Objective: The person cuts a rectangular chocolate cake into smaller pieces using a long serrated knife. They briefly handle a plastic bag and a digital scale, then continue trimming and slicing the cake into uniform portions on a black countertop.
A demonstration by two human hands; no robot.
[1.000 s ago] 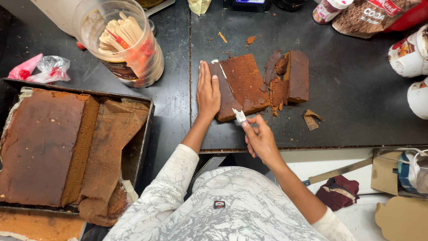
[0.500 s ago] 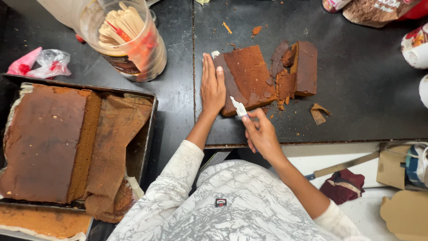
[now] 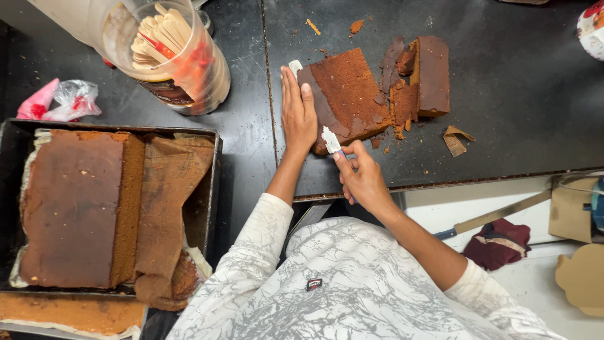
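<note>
From the head camera, the left hand [image 3: 297, 113] lies flat, fingers pressed together, against the nine o'clock side of the brown cake slab [image 3: 348, 96] on the black worktable [image 3: 503, 107]. The right hand [image 3: 363, 179] is closed round a white-bladed knife [image 3: 331, 140], whose tip now meets the slab's six o'clock corner, closer in than half a second ago; a cut probably begins. Trimmed cake pieces [image 3: 420, 77] lie at three o'clock.

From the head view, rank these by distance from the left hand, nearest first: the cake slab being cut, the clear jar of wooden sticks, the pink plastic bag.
From the left hand:
1. Cake slab, touching it on its right.
2. Clear jar of wooden sticks, up and to the left.
3. Pink plastic bag, far left, beyond the jar.
</note>
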